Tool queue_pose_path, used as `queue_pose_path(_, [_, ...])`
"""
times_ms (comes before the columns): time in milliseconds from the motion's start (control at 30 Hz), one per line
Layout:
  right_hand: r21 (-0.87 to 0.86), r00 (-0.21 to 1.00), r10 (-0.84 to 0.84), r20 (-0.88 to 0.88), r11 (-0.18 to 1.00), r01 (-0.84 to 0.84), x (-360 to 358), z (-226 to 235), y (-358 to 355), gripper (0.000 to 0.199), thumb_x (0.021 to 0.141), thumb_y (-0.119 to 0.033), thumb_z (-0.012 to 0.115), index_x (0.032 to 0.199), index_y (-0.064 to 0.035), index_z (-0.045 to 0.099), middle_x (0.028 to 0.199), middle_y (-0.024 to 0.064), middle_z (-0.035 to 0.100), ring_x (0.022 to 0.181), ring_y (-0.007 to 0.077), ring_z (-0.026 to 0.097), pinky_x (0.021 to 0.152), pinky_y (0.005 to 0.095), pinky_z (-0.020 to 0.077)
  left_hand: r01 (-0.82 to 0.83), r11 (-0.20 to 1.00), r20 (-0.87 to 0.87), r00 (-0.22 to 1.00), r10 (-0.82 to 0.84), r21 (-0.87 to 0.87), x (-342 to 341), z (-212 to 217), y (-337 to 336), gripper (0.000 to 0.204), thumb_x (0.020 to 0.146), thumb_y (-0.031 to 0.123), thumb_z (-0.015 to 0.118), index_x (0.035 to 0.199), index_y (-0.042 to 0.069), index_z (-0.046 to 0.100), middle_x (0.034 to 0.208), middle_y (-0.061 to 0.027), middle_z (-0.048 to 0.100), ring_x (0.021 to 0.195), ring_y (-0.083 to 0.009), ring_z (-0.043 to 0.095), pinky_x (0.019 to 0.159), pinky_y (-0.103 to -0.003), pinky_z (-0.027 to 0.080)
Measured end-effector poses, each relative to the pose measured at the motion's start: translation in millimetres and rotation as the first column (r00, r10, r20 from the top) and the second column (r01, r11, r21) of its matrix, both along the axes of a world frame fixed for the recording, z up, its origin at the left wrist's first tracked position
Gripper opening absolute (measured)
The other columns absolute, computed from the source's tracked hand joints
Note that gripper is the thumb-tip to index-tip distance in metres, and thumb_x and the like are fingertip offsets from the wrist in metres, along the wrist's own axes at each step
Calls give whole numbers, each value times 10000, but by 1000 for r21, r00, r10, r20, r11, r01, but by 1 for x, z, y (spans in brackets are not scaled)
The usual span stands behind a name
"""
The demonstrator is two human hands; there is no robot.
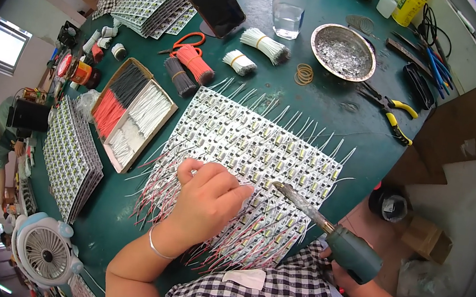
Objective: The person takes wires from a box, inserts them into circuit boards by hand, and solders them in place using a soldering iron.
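The left hand [208,201] was over a sheet of small boards [251,141], its fingertips drawn together; whether they pinched a wire could not be told. The right hand [342,275], partly hidden, was closed around a soldering iron [357,255], whose tip was at the sheet just right of the left hand. The wiring looked part done: red and white wires [242,238] lay thickly on the near rows, pale ones fringed the edge beyond the left hand, yet many boards between seemed bare. Left of that hand were a tray [112,157] of loose wires [149,109] and a stack of similar sheets [69,157], apparently unwired.
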State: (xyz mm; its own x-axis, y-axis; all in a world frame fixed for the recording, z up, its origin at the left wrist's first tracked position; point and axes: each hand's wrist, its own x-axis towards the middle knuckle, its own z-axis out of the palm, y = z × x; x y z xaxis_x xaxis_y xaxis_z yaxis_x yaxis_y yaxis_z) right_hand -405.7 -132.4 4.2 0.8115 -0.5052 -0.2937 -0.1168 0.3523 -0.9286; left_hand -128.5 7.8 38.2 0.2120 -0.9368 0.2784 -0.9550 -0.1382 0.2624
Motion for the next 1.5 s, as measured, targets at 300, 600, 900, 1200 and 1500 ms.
queue_pose_path(300, [-571, 978, 172, -115, 794, -207, -6, -14, 0, 267, 729, -25, 632, 996, -25, 636, 939, 102, 640, 833, 260, 644, 732, 307, 514, 21, 999, -45, 999, -23, -44, -9, -22, -2, 247, 615, 55, 684, 840, 157, 679, 716, 74, 541, 754, -135, 535, 783, -365, 284])
queue_pose_path(600, [-509, 961, 224, -165, 815, -277, -3, -21, 1, 285, 728, -24, 636, 1013, -19, 628, 954, 120, 640, 802, 257, 638, 671, 317, 516, 30, 999, -32, 999, -31, -16, -10, -22, -4, 234, 616, 67, 693, 835, 146, 674, 730, 61, 541, 774, -140, 539, 787, -367, 284])
queue_pose_path(900, [-242, 865, 337, -371, 864, -441, 4, -6, -3, 350, 954, -125, 378, 1224, 73, 480, 1014, 188, 635, 792, 229, 666, 642, 298, 561, 27, 1000, -14, 1000, -27, -10, -11, -21, -6, 227, 611, 73, 691, 827, 139, 670, 725, 51, 537, 776, -148, 538, 787, -369, 284])
queue_pose_path(1200, [-22, 995, 81, -57, 996, -82, -15, -25, 5, 340, 877, -54, 532, 1196, 61, 518, 1044, 143, 642, 788, 188, 655, 696, 255, 541, 30, 1000, -15, 999, -30, 5, -13, -21, -7, 245, 606, 64, 695, 837, 139, 666, 730, 51, 541, 778, -153, 536, 790, -371, 292])
queue_pose_path(1500, [-648, 962, 244, -122, 714, -264, -2, -19, -2, 334, 682, -30, 655, 1014, -30, 620, 907, 102, 638, 802, 277, 626, 682, 332, 506, 3, 1000, 24, 1000, -3, 13, -17, -19, -5, 222, 623, 75, 693, 831, 143, 658, 728, 50, 536, 778, -150, 537, 790, -371, 294])
